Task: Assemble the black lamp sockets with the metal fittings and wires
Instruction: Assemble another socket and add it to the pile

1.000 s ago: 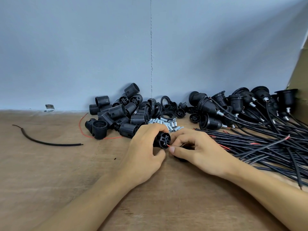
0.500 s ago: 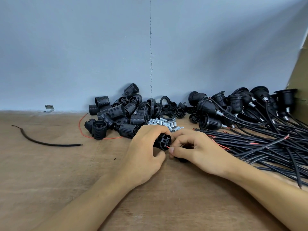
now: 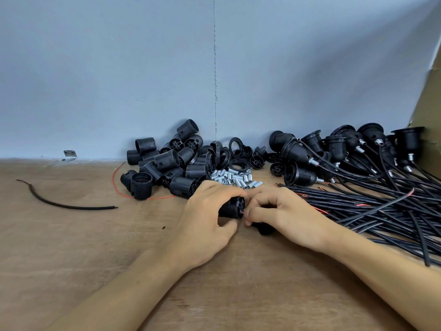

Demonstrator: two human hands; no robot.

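both forearms reaching in low over wooden table (image 3: 71,247), wrists angled inward, hands meeting at centre. left hand (image 3: 210,225) curled round threaded black socket (image 3: 231,207): thumb underneath, fingers over the top, socket on its side, end face turned toward the right hand. right hand (image 3: 286,216) knuckles up, fingertips pinching thin red wire (image 3: 242,212) at that end face. another black part (image 3: 265,230) tucked under right palm, mostly hidden. loose sockets (image 3: 167,163) heaped behind left hand. metal fittings (image 3: 233,179) just beyond the knuckles. black wires (image 3: 370,211) fanned out to the right.
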